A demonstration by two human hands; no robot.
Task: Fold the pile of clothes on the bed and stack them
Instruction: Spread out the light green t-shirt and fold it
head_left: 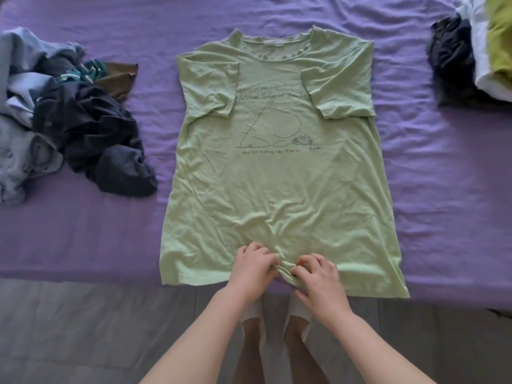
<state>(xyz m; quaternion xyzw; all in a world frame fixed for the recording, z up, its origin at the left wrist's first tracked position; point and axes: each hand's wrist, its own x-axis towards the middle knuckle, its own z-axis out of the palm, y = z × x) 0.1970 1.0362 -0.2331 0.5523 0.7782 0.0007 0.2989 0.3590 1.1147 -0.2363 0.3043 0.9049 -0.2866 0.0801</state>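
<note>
bare sheet (155,45) lanes both sides of green tee (277,176); unfolded pile (69,128) blocks far left, folded stack (476,51) blocks top right

A pale green T-shirt (277,184) with a line drawing lies flat, front up, on the purple bed (443,167), both sleeves folded inward, hem bunched at the near edge. An unfolded heap (69,128) sits left; a folded stack (476,51) lies far right.
</note>
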